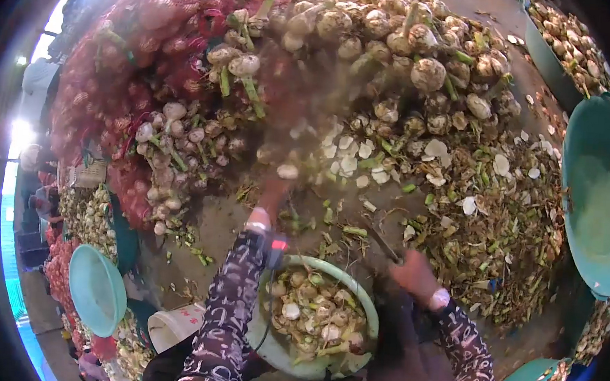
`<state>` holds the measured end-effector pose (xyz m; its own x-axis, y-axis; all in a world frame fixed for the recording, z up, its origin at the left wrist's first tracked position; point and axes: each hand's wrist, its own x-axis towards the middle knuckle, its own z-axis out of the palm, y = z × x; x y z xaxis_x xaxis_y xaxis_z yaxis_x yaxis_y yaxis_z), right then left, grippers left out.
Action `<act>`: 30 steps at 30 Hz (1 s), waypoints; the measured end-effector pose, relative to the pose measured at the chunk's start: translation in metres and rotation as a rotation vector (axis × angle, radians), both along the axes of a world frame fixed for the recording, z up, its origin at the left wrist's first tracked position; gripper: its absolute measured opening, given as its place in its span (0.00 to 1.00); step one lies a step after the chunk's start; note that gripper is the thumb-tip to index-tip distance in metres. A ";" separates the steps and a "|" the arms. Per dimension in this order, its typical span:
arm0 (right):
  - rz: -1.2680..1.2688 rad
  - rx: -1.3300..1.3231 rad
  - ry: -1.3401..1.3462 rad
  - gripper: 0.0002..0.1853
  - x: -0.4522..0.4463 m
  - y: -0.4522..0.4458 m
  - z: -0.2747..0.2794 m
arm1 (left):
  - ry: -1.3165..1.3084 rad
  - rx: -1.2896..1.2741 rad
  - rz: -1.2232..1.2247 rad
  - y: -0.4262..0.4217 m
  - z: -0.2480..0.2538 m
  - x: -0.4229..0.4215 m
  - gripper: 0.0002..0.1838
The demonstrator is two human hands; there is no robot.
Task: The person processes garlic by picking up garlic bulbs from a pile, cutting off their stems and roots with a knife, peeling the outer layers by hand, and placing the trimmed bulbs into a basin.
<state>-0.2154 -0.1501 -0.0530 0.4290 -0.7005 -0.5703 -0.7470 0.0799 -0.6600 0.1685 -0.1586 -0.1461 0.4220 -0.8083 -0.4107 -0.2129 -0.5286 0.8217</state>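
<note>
My left hand [272, 190] reaches forward over the floor, blurred. A pale garlic bulb [287, 171] shows at its fingertips, but whether the fingers grip it I cannot make out. Lower right, my right hand [416, 275] is closed around a knife [383, 244], its blade pointing up and left. Between my forearms sits a pale green basin [373, 313] holding garlic bulbs [312, 310] and stem pieces. Ahead of my left hand lies a large heap of garlic bulbs [427, 74], some with green stalks; part of it is hazy.
Red mesh sacks of garlic [139, 48] rise at the upper left. Trimmings [498, 230] cover the floor on the right. A green tub [598, 201] stands at the right edge, a turquoise basin [96, 289] at the left, and a white bucket [171, 325] by my left forearm.
</note>
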 end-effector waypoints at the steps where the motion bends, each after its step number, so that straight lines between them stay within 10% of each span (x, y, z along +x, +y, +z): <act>1: -0.012 0.007 0.007 0.21 0.003 -0.003 0.007 | 0.007 0.007 -0.012 0.007 0.015 -0.019 0.31; 3: -0.033 -0.196 -0.247 0.22 0.018 -0.013 0.028 | 0.262 -0.359 -0.144 0.024 0.049 -0.060 0.28; 8: 0.134 -0.393 -0.197 0.18 0.045 -0.019 0.088 | 0.161 -0.247 -0.372 0.052 0.145 -0.130 0.27; 13: 0.205 -0.506 -0.302 0.13 0.046 -0.008 0.078 | 0.217 -0.367 -0.220 0.095 0.127 -0.142 0.13; 15: 0.183 -0.506 -0.329 0.13 0.039 -0.004 0.063 | 0.843 -0.242 0.125 0.092 0.144 -0.158 0.21; 18: 0.174 -0.309 0.033 0.14 0.017 -0.028 0.015 | 0.176 -0.424 -0.250 0.100 0.191 -0.191 0.29; 20: 0.036 -0.279 0.170 0.18 -0.006 -0.035 -0.002 | 0.278 -0.314 -0.238 0.099 0.206 -0.190 0.33; 26: -0.103 -0.178 0.039 0.21 -0.034 -0.009 -0.008 | -0.472 -0.341 -0.250 0.085 0.202 -0.169 0.28; 30: -0.264 -0.151 -0.234 0.22 -0.020 0.011 -0.006 | 0.077 -0.469 0.221 0.095 0.184 -0.165 0.19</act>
